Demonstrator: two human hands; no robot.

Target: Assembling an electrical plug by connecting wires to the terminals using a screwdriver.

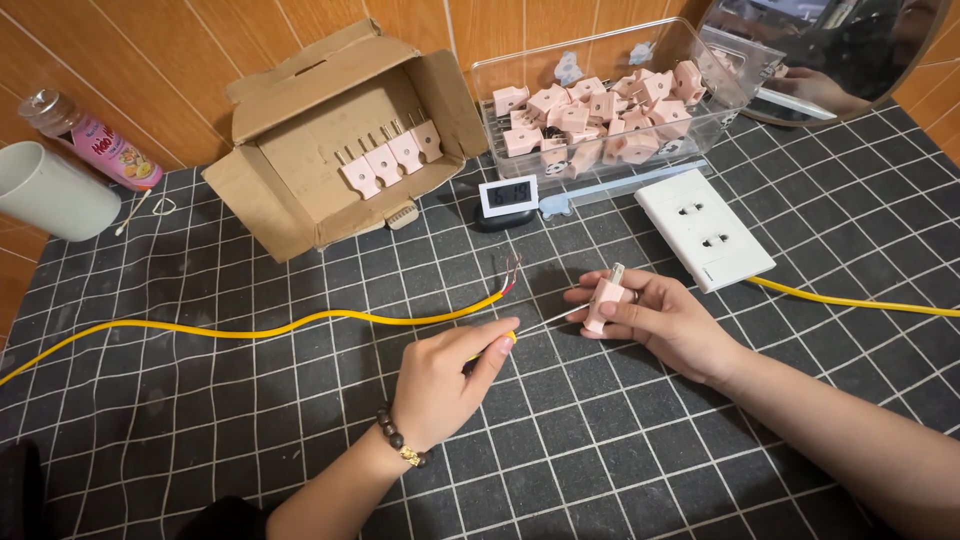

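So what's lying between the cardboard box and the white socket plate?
In the head view, a small digital display stands between the cardboard box and the white socket plate, with a light blue strip beside it on the checked mat.

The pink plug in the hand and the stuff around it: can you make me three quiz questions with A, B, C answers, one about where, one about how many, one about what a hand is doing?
1. Where does the white plastic wall socket plate lie?
A. inside the box
B. on the black checked mat
C. in the cup

2. How many pink plugs stand in a row inside the open brown cardboard box?
A. four
B. one
C. nine

3. What is the right hand doing?
A. lying flat and empty
B. gripping the cup
C. holding a small pink plastic plug

Answers: 1 B, the plate rests on the mat beside the right hand. 2 A, four plugs line up in the box. 3 C, its fingers wrap the plug, while the left hand points a thin yellow-handled screwdriver at it.
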